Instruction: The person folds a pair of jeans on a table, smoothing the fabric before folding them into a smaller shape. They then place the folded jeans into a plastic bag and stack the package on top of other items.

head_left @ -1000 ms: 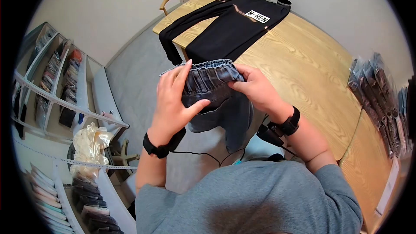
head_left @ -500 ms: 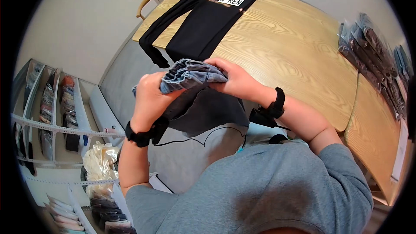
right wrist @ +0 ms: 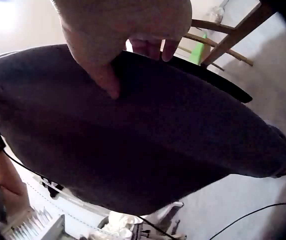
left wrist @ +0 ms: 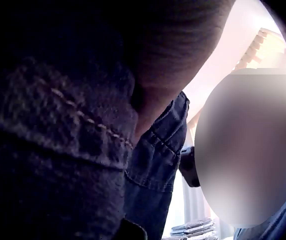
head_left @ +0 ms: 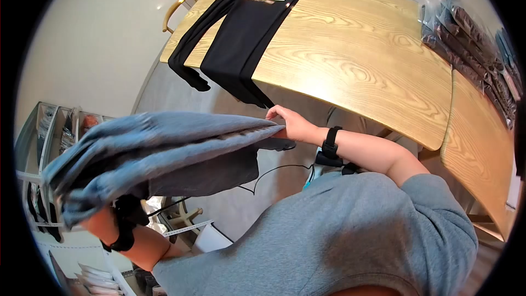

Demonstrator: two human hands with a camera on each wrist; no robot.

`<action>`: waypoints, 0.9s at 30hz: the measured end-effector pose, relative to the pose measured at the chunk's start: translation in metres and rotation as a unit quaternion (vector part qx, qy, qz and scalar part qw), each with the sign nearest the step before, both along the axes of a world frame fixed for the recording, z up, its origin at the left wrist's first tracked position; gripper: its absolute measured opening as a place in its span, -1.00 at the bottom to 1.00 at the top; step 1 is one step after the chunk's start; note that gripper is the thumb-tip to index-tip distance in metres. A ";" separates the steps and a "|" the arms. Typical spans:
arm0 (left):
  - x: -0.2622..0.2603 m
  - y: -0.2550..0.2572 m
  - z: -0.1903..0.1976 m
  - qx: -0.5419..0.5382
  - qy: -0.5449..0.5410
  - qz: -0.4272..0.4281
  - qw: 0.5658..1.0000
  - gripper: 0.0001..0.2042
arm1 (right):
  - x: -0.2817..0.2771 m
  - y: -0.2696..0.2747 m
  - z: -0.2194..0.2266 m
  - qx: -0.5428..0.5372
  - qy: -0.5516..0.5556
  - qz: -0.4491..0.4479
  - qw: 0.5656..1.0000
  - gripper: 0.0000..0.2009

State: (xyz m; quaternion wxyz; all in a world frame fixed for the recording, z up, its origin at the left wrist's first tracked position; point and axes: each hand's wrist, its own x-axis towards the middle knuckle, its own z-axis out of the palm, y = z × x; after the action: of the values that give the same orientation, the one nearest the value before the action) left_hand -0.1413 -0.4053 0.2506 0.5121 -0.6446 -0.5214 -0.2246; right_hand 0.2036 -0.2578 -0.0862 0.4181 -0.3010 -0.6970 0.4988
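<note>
Blue-grey jeans (head_left: 164, 137) are stretched in mid-air between the two hands, bunched in long folds. At their right part the right hand (head_left: 293, 126) pinches the cloth; in the right wrist view, that hand (right wrist: 128, 35) has its thumb pressed on the dark cloth (right wrist: 133, 125). The left hand (head_left: 101, 225) is at the lower left end, its fingers covered by the jeans. In the left wrist view, part of the left hand (left wrist: 173, 65) lies against stitched denim (left wrist: 73, 110).
A black garment (head_left: 241, 38) with a white label lies across the wooden table (head_left: 356, 38), its ends hanging off the edge. Bagged clothes (head_left: 466, 44) lie at the right. Shelves (head_left: 41, 175) stand at left; a chair (head_left: 178, 8) is behind the table.
The left hand has swung far out to the lower left, drawing the jeans out lengthwise, while the right hand has moved slightly right and down. The head view has shifted.
</note>
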 end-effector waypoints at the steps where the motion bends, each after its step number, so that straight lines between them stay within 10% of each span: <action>1: 0.004 -0.007 0.009 0.028 0.073 0.048 0.996 -0.60 | -0.002 -0.001 -0.012 0.023 -0.016 -0.018 0.999 -0.52; 14: 0.020 -0.009 0.033 0.172 0.073 0.018 0.982 -0.55 | 0.010 -0.007 -0.075 -0.100 -0.144 0.055 0.983 -0.81; 22: 0.175 0.098 -0.013 0.225 0.097 -0.184 0.952 -0.49 | 0.100 -0.045 0.111 -0.130 0.094 0.077 0.984 -0.83; 27: 0.377 0.142 -0.075 0.477 0.184 -0.164 0.844 -0.46 | 0.227 -0.120 0.211 -0.044 0.067 -0.176 0.981 -0.78</action>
State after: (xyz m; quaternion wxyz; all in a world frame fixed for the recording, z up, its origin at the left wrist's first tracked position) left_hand 0.2357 -0.2636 0.1760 0.7989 -0.4260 -0.1329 -0.4032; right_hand 0.4301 -0.3774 0.1252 0.5312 -0.4034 -0.5808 0.4666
